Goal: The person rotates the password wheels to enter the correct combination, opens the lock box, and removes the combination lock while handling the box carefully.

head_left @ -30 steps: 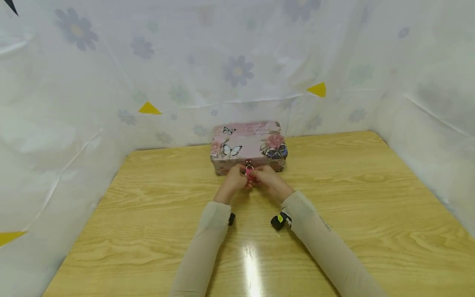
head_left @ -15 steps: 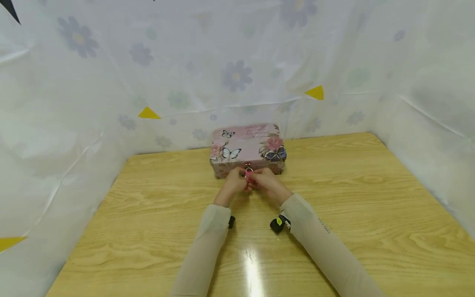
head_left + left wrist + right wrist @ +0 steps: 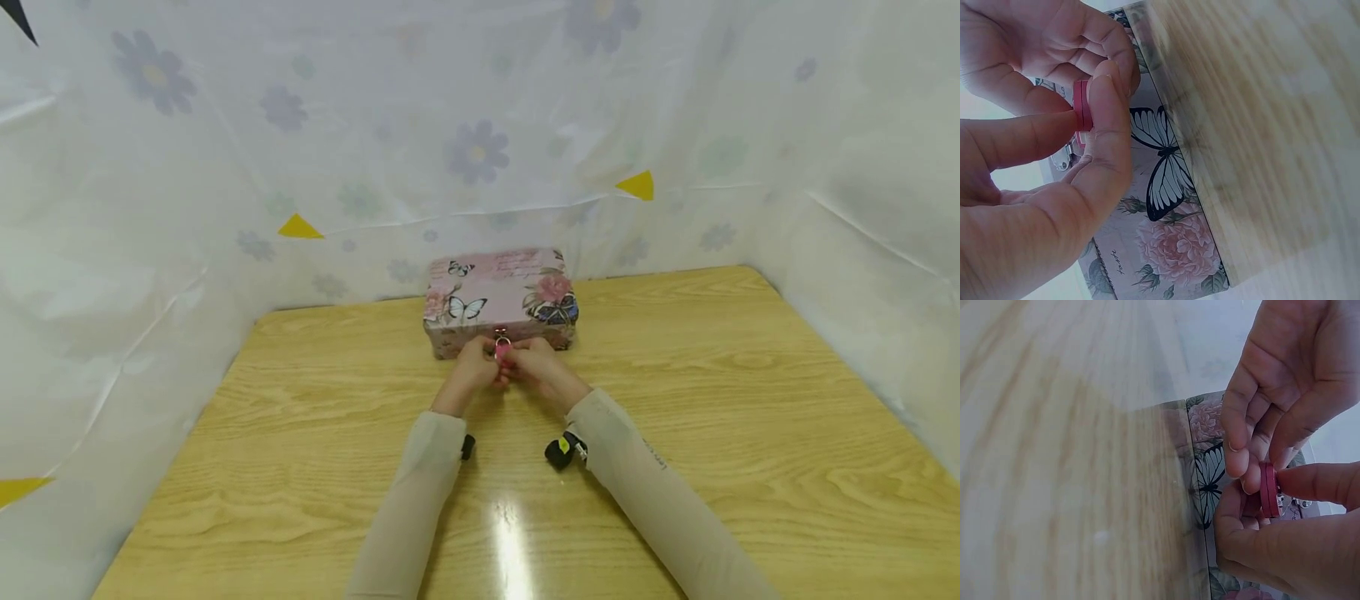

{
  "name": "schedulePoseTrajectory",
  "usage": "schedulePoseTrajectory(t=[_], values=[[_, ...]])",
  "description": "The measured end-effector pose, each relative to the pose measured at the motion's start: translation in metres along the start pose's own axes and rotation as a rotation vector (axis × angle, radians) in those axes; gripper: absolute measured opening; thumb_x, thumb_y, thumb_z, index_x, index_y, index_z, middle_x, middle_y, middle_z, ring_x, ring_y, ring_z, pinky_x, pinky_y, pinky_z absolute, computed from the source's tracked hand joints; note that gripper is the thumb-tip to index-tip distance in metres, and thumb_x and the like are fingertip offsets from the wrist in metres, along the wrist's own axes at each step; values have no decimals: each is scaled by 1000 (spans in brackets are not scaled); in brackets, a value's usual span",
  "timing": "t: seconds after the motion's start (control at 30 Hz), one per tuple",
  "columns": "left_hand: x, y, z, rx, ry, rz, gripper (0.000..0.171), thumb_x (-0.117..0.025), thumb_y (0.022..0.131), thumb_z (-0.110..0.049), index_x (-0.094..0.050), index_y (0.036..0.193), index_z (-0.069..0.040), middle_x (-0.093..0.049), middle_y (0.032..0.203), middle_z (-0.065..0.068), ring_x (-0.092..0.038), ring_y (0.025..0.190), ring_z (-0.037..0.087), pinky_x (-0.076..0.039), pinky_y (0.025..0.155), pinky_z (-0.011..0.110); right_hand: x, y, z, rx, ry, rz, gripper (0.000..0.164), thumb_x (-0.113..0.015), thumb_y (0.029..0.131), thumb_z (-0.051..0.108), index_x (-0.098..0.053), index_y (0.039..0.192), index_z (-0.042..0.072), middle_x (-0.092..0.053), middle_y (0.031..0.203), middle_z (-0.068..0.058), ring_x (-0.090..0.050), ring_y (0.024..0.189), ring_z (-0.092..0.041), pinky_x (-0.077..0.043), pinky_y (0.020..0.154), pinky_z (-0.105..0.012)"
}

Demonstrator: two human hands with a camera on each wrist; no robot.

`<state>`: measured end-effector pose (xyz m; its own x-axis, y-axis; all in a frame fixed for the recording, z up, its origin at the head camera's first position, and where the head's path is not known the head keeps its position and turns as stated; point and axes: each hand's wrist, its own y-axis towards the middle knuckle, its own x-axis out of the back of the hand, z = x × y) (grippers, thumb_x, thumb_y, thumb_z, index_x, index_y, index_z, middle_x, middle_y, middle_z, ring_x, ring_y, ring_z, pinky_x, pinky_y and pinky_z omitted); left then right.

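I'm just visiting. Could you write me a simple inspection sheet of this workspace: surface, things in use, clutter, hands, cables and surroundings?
Surface: wood-grain table, with a bright reflection near the person.
Things in use: pink butterfly-patterned box, lid down; pinkish-red padlock at its front clasp. Whether it is locked, I cannot tell.
Clutter: nothing seen.
Hands: left hand and right hand both grip the padlock; black gear shows at the wrists.
Cables: nothing seen.
Surroundings: white floral sheeting behind and at both sides, with yellow triangles.

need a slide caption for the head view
Left hand and right hand hold a pink padlock at the front of a butterfly-patterned box.
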<state>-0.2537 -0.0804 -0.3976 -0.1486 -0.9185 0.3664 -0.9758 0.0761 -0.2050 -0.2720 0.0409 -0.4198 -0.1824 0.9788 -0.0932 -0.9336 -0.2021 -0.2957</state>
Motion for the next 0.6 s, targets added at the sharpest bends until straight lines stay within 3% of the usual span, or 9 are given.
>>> schedulePoseTrajectory(t=[0.23, 0.47, 0.6], values=[[0, -2, -2, -8, 3, -8, 38, -48, 86, 14, -47, 124, 12, -54, 74, 13, -67, 70, 33, -59, 68, 40, 2, 1, -1, 14, 26, 20, 26, -50, 93, -5, -54, 113, -21, -59, 79, -6, -59, 64, -7, -54, 64, -18], [0, -1, -2, 7, -28, 5, 39, -46, 86, 16, -47, 124, 11, -61, 83, 24, -67, 67, 31, -59, 69, 41, 3, 1, 0, -22, -11, 17, 18, -54, 96, 5, -63, 99, -10, -59, 72, 0, -58, 65, -6, -53, 66, -19], [0, 0, -1, 7, -30, 6, 39, -45, 86, 17, -46, 124, 12, -62, 86, 27, -66, 66, 30, -59, 69, 40, 4, 1, 0, -24, -35, 18, 18, -53, 96, 6, -63, 99, -8, -58, 72, 0, -57, 66, -7, -53, 67, -19]])
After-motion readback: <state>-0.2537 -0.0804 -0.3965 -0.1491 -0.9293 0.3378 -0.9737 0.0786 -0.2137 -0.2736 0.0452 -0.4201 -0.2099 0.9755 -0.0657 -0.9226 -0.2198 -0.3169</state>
